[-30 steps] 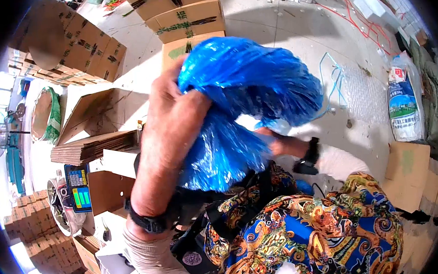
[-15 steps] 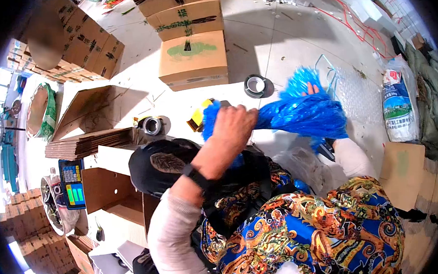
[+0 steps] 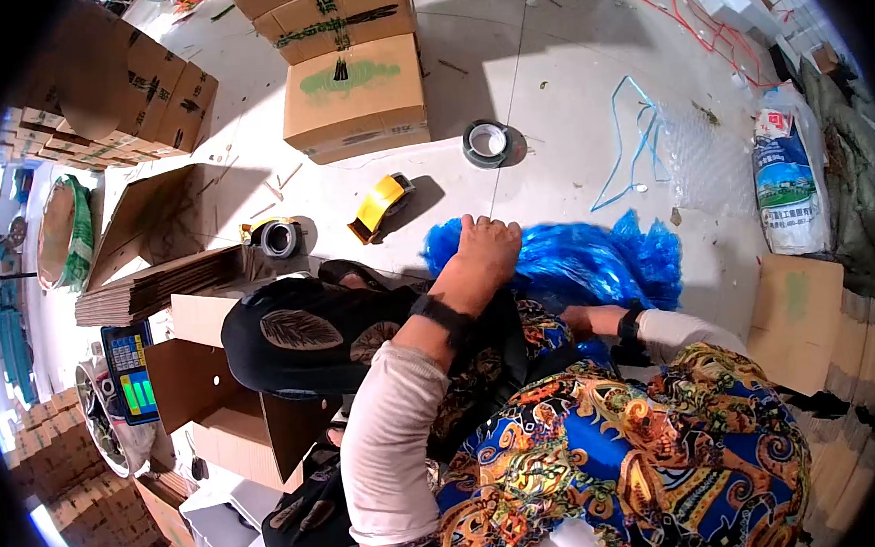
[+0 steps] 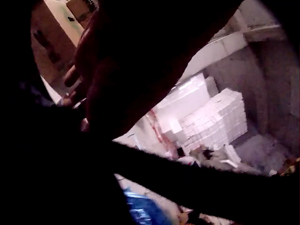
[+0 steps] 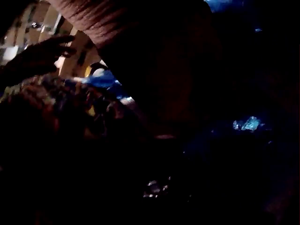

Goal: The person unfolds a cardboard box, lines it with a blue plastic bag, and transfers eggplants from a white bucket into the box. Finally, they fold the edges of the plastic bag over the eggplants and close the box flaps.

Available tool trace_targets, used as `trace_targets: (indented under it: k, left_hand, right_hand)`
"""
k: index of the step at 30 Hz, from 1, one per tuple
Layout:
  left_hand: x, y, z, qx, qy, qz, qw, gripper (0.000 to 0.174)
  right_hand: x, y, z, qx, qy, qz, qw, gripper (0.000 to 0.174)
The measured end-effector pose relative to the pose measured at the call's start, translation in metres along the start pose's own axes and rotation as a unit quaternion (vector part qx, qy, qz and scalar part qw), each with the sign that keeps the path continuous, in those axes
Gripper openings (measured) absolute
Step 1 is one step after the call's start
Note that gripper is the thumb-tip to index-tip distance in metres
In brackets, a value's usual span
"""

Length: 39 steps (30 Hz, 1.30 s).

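Observation:
A crumpled sheet of blue plastic [image 3: 597, 259] spreads across the person's lap and past it toward the floor. Over its left end is the left hand [image 3: 487, 255], back upward; in the left wrist view its fingers [image 4: 71, 77] look loosely spread, with no plastic visible between them. The right hand [image 3: 586, 320] lies low at the plastic's near edge, close to the patterned clothing [image 3: 608, 434]. Its fingers are hidden in the head view, and the right wrist view is too dark to show their hold, though blue plastic [image 5: 248, 123] shines beside that hand.
On the floor ahead are a yellow tape dispenser [image 3: 381, 209], a tape roll [image 3: 488, 144] and a closed carton [image 3: 357, 98]. An open carton [image 3: 231, 426] and a scale [image 3: 130, 375] stand left. Blue strapping [image 3: 618, 152] and a printed sack [image 3: 788, 177] lie right.
The blue plastic has come down from the raised hands and spread out low. The left hand has moved right, above its left end; the right hand has dropped toward the lap. The tape dispenser has come into full view.

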<state>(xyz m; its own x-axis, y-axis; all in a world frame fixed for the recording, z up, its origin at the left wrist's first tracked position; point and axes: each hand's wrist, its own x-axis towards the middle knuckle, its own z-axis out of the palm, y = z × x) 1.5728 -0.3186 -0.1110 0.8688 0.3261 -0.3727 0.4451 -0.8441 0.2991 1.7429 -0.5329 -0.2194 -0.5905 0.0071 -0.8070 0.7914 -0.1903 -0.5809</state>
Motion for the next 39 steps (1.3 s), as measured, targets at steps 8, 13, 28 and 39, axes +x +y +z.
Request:
trace_targets:
  k: [8,13,28,39]
  left_hand:
    - [-0.135,-0.023,-0.114,-0.253,0.27,-0.019,0.929,0.048]
    - [-0.227,-0.023,-0.137,-0.46,0.368,-0.149,0.794,0.042]
    - [-0.321,-0.034,-0.005,-0.055,0.348,-0.505,0.788,0.051]
    - [-0.317,-0.021,-0.002,-0.101,0.367,-0.479,0.791,0.041]
  right_hand:
    - [-0.002,-0.014,-0.072,0.114,0.454,-0.005,0.884,0.023]
    - [-0.001,-0.037,-0.138,-0.023,0.665,-0.042,0.746,0.033]
    - [0.101,0.003,-0.226,-0.066,0.54,0.153,0.825,0.029]
    - [0.096,-0.046,-0.181,-0.12,0.519,-0.048,0.845,0.046]
